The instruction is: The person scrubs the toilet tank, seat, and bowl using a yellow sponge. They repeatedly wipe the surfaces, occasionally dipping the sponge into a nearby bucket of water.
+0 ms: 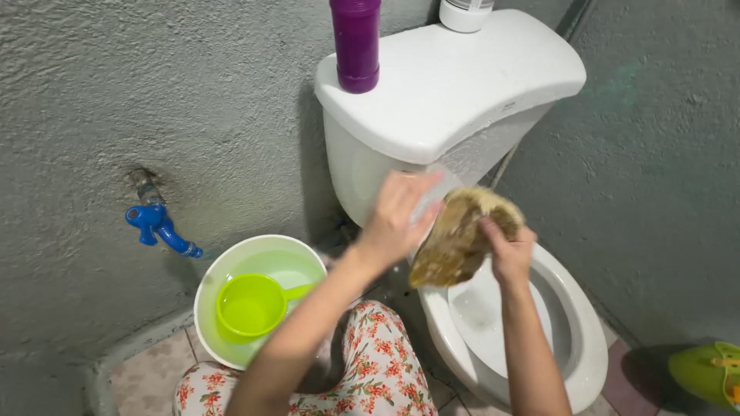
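1. The right hand (510, 250) sits just right of the picture's centre, its fingers (493, 231) curled shut on the right edge of a worn brown-yellow sponge (456, 240)
2. The sponge hangs tilted over the toilet bowl (586, 347), at about 11 o'clock of the bowl's opening, just below the front of the white tank (362, 166)
3. The left hand (397, 216) is at 9 o'clock of the sponge; its fingers (420, 189) are bent around something clear and blurred beside the sponge, and I cannot tell whether the grip is tight
4. On the tank lid (462, 85) stand a purple bottle (355, 42) at 10 o'clock and the base of a white container (465, 14) at 12 o'clock
5. At 8 o'clock of the hands, on the floor, a white basin (210, 289) holds water and a lime-green dipper (253, 306)
6. A blue tap (158, 225) juts from the grey wall at 9 o'clock
7. Floral trousers (381, 370) cover the knee at 6 o'clock
8. A green object (705, 374) lies at 4 o'clock, cut off by the frame
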